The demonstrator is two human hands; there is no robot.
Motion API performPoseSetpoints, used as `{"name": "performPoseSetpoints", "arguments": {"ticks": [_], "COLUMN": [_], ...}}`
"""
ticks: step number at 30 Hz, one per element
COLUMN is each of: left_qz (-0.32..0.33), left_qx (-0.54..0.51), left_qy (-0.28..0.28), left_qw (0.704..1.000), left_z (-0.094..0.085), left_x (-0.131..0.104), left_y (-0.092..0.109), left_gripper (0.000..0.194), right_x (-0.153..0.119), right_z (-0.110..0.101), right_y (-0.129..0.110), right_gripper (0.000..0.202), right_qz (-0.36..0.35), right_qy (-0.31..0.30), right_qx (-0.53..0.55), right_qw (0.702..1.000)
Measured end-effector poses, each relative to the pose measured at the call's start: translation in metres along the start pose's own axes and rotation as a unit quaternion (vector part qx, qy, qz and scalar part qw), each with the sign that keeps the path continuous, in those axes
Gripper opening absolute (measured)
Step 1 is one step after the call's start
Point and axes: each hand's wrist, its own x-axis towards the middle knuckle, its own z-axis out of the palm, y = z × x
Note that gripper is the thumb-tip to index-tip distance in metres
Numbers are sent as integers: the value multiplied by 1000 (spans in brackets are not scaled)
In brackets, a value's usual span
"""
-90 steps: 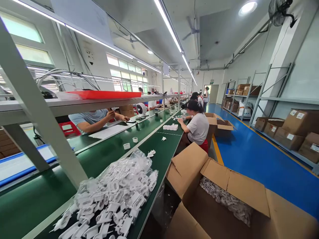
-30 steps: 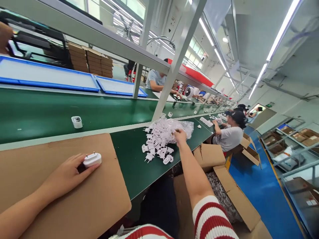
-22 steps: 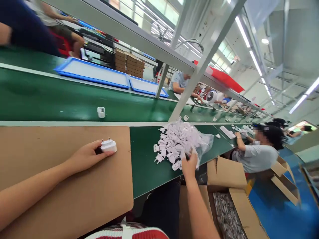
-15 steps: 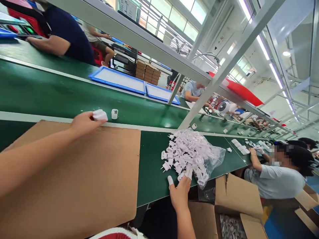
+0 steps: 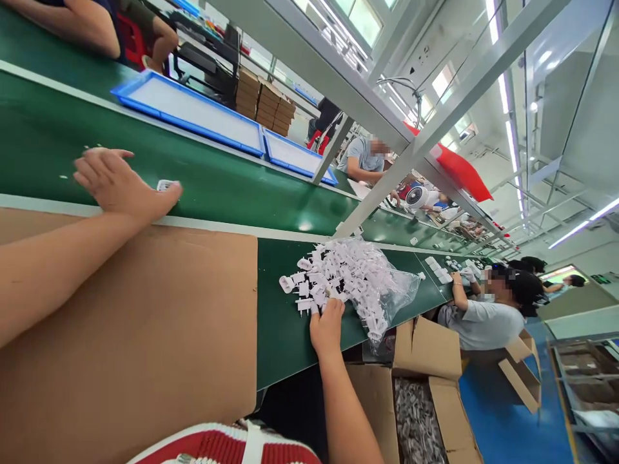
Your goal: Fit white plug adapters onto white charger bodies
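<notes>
My left hand [image 5: 118, 183] is over the green belt at the far left, its fingers spread and nothing seen in its grasp. A small white plug housing [image 5: 165, 185] stands on the belt, partly behind the thumb. My right hand [image 5: 327, 322] is at the near left side of a heap of white plug pieces [image 5: 338, 274], with fingertips touching the pieces; white covers are on some fingertips. Whether it grips a piece is too small to tell. A clear plastic bag [image 5: 399, 290] lies under and beside the right part of the heap.
A large cardboard sheet [image 5: 193, 322] covers the near left bench. Blue-rimmed trays [image 5: 193, 122] lie beyond the belt. A slanting metal post [image 5: 387, 177] rises behind the heap. An open carton [image 5: 428, 348] stands below at right, near a seated person [image 5: 483, 322].
My left hand has let go of the white piece it held and opened, further left over the belt. My right hand has shifted to the heap's left part. The camera view has turned right.
</notes>
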Motion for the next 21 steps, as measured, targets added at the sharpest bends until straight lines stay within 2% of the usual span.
{"name": "performPoseSetpoints", "arguments": {"ticks": [2,5,6,8,11,14,15,18,21], "left_qz": [-29,-65,-57,-4,110,179,201,242,246], "left_qx": [76,155,157,130,57,-1,-19,-51,-81], "left_qy": [-64,-166,-184,-197,-254,-345,-372,-394,-393], "left_qw": [995,972,969,972,959,921,906,885,882], "left_z": [2,-1,-4,-10,-17,-23,-25,-27,-27], "left_x": [0,9,10,2,-38,-96,-115,-159,-178], "left_y": [3,6,9,16,30,36,35,21,-1], "left_gripper": [100,73,65,60,60,58,57,52,52], "right_x": [-2,-6,-7,-7,4,26,35,56,64], "right_z": [-2,-10,-14,-23,-31,-29,-27,-20,-19], "right_y": [3,6,6,1,-22,-52,-62,-83,-96], "right_gripper": [13,17,18,18,15,20,25,36,45], "right_qz": [-5,-19,-25,-47,-114,-156,-156,-150,-177], "right_qy": [-1,-1,6,21,-14,-95,-121,-181,-200], "right_qx": [8,17,14,2,-17,-39,-47,-68,-38], "right_qw": [1000,1000,1000,999,993,982,979,970,963]}}
